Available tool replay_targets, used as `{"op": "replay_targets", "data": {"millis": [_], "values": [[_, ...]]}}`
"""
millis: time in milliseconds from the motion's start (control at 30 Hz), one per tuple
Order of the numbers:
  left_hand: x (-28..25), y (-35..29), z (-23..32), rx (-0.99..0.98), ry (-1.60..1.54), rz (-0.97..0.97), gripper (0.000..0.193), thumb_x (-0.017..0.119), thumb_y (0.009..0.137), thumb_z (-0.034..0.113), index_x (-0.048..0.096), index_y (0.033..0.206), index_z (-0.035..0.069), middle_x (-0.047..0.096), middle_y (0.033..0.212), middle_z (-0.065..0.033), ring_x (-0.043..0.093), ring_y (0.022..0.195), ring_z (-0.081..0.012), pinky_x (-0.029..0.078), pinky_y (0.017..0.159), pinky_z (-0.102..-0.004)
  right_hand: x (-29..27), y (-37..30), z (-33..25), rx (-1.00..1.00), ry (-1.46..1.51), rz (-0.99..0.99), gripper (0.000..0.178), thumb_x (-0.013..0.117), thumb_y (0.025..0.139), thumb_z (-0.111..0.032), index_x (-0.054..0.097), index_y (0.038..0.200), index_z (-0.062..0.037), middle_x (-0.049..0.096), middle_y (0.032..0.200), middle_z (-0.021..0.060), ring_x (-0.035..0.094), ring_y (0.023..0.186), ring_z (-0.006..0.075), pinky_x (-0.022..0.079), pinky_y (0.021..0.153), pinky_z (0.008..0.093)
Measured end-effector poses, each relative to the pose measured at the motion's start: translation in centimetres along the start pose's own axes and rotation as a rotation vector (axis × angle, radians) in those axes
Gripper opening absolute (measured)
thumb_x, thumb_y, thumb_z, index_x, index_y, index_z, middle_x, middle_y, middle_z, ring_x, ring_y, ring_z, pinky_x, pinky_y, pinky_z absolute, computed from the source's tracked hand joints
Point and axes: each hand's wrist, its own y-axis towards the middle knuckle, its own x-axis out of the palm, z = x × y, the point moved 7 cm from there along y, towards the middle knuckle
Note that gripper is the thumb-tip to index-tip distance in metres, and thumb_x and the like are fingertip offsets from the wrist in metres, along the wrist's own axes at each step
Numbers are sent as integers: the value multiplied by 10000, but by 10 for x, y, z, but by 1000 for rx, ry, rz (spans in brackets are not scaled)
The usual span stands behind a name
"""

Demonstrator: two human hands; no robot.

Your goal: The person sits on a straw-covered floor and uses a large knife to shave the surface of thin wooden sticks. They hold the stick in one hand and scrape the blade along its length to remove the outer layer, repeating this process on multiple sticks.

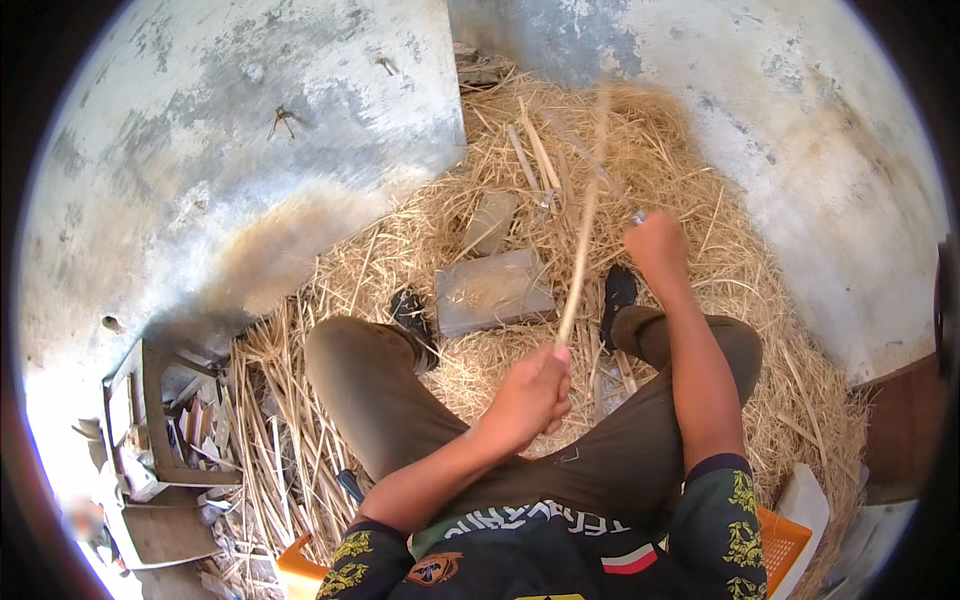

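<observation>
My left hand [527, 400] is closed round the lower end of a long, thin bamboo strip [581, 265], which points up and away from me; its far end is smeared by motion. My right hand [658, 250] is clenched higher up, on the right. From it a slim, blurred blade [600, 165] with a bright metal base slants up to the left, so it looks like a knife; its handle is hidden in the fist. The blade lies near the strip, and whether they touch is unclear. Between my feet sits a grey block [494, 291] with shavings on it.
Pale shavings [660, 140] are heaped ahead and to the right. Several long strips [275, 420] lie at the left, beside a wooden frame [150, 420] with scraps. A flat stone [490, 222] lies past the block. Stained walls [250, 110] rise ahead. An orange plastic seat [785, 545] is under me.
</observation>
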Motion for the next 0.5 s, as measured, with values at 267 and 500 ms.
{"op": "replay_targets", "data": {"millis": [267, 500], "values": [[-1, 16, 6, 459, 523, 8, 313, 446, 1086, 290, 459, 847, 89, 423, 616, 44, 364, 488, -48, 304, 437, -238, -3, -23, -3, 271, 966, -202, 209, 658, 867, -181, 672, 777, 7, 553, 558, 56, 483, 417, 158, 418, 429, 346], [-12, 21, 16, 464, 505, 48, 232, 441, 1087, 249, 535, 1020, 48, 420, 641, 61, 369, 536, -33, 314, 485, -216, -47, -59, -55, 254, 1593, -561, 240, 669, 892, -185, 663, 1043, 2, 382, 542, -75, 345, 405, 45, 329, 414, 267]]}}
